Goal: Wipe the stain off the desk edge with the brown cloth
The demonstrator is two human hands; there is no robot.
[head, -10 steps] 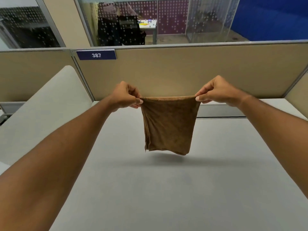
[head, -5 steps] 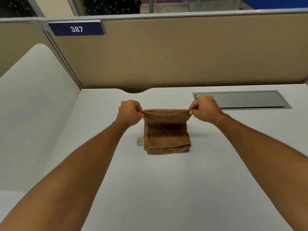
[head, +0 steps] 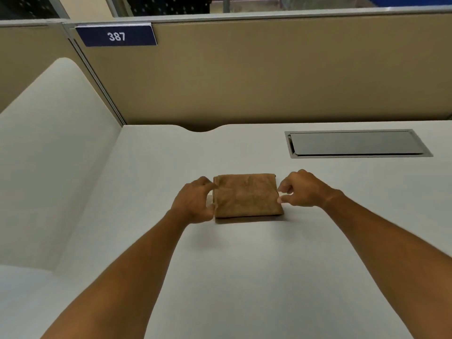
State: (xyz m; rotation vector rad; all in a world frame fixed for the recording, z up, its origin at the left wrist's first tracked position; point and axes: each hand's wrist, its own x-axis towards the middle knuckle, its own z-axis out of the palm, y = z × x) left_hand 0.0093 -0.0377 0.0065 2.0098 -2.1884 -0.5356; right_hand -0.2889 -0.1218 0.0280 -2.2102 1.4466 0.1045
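Observation:
The brown cloth (head: pixel 247 195) lies folded into a flat rectangle on the pale desk (head: pixel 244 265), in the middle of the head view. My left hand (head: pixel 193 201) rests against the cloth's left edge, with finger and thumb spread along that edge. My right hand (head: pixel 302 189) sits at the cloth's right edge, thumb and forefinger slightly apart and just touching it. Neither hand lifts the cloth. I see no stain on the desk surface or along its far edge (head: pixel 156 125).
A beige partition (head: pixel 269 77) with a blue "387" plate (head: pixel 117 36) closes off the back. A white curved side panel (head: pixel 53 148) stands at the left. A grey cable hatch (head: pixel 354 143) is set into the desk at the back right.
The cloth was hanging stretched between both hands, then came down onto the desk. It now lies flat and folded, and both hands have loosened their pinch at its side edges.

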